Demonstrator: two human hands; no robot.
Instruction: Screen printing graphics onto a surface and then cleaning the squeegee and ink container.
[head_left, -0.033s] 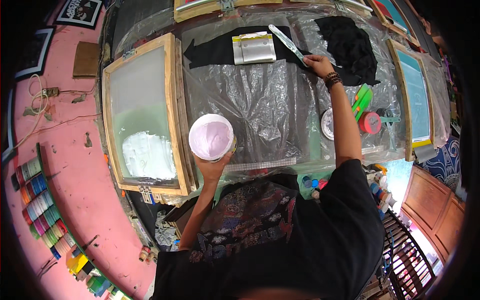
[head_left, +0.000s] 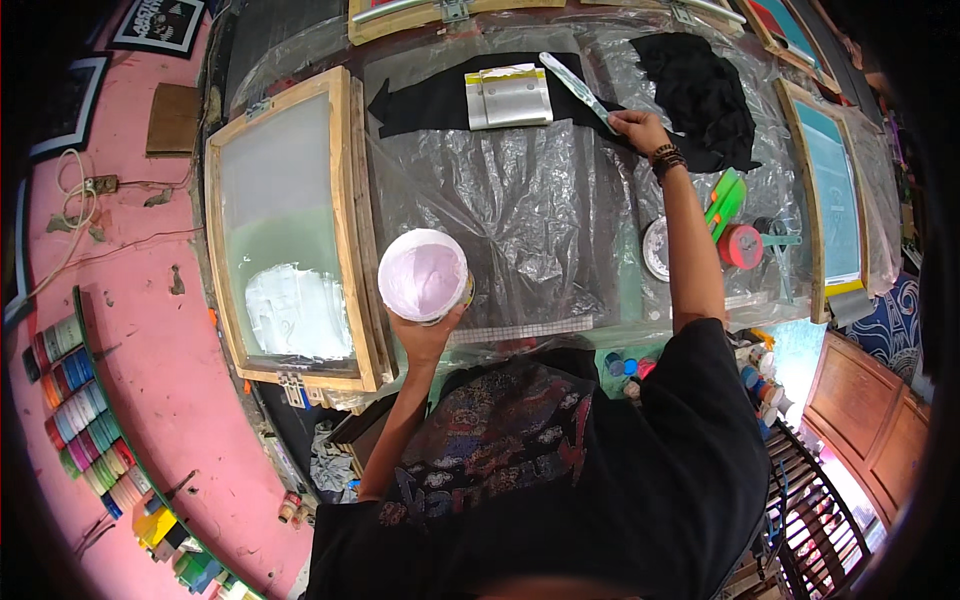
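Observation:
My left hand (head_left: 426, 335) is closed round the lower side of a white tub (head_left: 424, 275), whose inside shows pale pinkish-white ink. At the far side of the table, my right hand (head_left: 638, 130) grips the handle end of a pale ink spatula (head_left: 577, 90), its blade slanting up to the left. Left of the spatula lies a metal squeegee (head_left: 508, 98) with white ink along its far edge. It rests on a black cloth (head_left: 425, 92) spread over the plastic sheet. On the left stands a wood-framed printing screen (head_left: 280, 190) with a thick patch of white ink on its mesh.
Crumpled black cloth (head_left: 695, 95) lies at the far right. By my right forearm are a round white lid (head_left: 655, 248), a red-topped jar (head_left: 740, 246) and green scrapers (head_left: 726, 202). Another framed screen (head_left: 835, 190) borders the right. Clear plastic sheeting (head_left: 510, 215) covers the table.

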